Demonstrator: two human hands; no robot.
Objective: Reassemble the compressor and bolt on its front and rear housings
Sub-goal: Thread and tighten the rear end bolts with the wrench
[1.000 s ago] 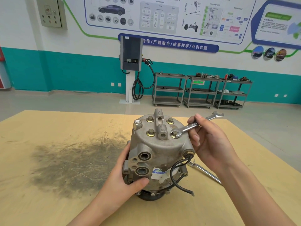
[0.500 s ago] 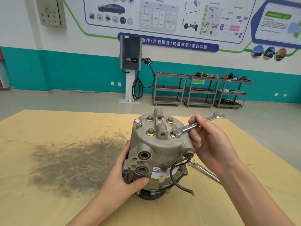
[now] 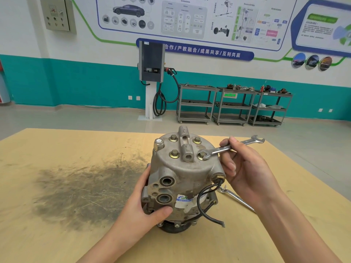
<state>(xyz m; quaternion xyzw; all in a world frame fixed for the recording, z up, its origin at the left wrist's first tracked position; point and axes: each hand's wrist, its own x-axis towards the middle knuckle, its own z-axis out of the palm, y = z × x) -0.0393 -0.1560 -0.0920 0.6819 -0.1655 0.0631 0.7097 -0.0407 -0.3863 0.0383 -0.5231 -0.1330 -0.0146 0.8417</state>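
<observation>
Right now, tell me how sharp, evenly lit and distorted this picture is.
Head view: the compressor, the wrench and both hands are sharp, under soft even light with only faint shadows on the table; small glints on the wrench, no strong glare; the wide angle bows the wall stripe, and the right-edge posters look slightly soft.

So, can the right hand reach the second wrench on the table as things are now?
Probably yes, but not at once. The spare wrench lies bare on the table just under the right hand, nothing covering it. That hand is gripping the wrench set on a bolt, so it must let go first.
</observation>
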